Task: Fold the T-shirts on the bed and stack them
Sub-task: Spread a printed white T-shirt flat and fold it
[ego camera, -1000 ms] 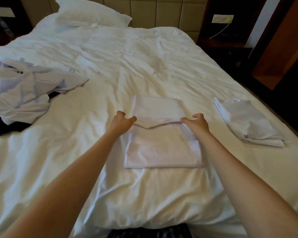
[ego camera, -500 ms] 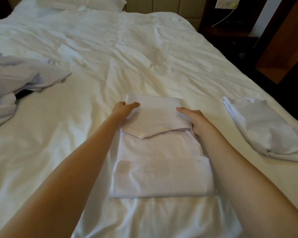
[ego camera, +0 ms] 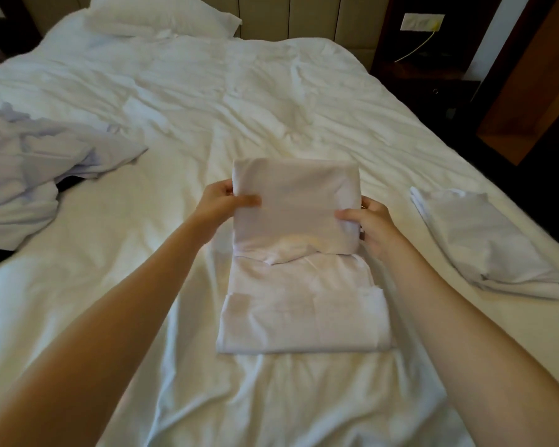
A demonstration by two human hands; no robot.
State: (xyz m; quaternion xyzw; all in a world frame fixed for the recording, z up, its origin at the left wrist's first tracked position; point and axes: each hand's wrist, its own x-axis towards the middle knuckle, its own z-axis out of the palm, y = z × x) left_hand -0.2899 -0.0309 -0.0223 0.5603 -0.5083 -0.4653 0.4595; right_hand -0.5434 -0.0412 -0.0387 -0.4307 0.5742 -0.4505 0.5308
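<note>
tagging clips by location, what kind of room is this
Most likely a hotel bedroom: a wide bed in plain white linen, a padded headboard behind the pillow, and a wall socket above a dark wood nightstand.

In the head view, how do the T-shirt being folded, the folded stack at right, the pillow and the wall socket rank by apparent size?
1. T-shirt being folded.
2. Folded stack.
3. Pillow; it is far and cut by the frame's top, so this place is unsure.
4. Wall socket, smallest.
</note>
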